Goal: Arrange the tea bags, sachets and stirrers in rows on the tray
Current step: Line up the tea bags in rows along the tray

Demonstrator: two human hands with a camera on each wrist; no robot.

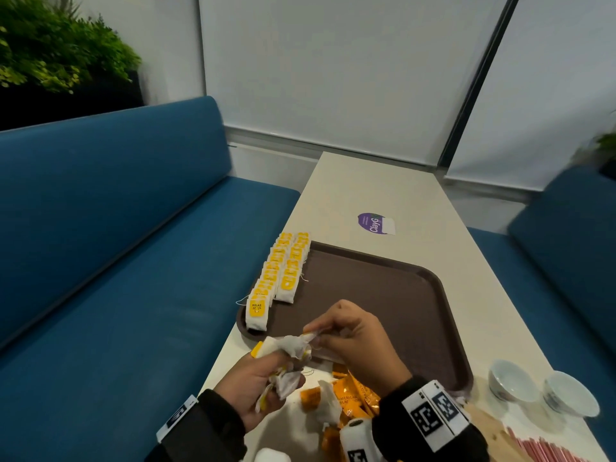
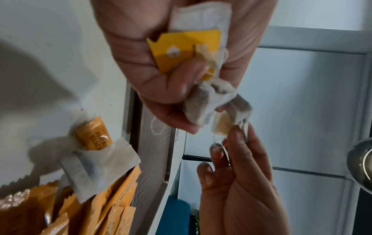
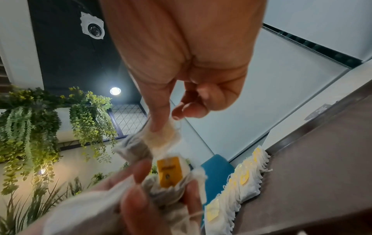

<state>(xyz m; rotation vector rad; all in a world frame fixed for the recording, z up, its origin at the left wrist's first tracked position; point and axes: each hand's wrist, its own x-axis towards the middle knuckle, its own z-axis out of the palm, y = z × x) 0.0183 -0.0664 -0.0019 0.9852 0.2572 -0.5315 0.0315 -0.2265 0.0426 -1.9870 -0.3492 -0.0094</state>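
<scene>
Head view: tea bag bunch (image 1: 283, 355) clutched in left hand (image 1: 253, 391); one bag's corner pinched by right hand (image 1: 353, 338), near tray (image 1: 383, 295) edge.

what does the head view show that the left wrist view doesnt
Only the head view shows the two rows of tea bags along the left side of the brown tray, the two bowls and the purple sticker. Only the left wrist view shows a loose tea bag lying on the orange sachets. Both show the left hand gripping a bunch of tea bags while the right hand pinches one.
</scene>
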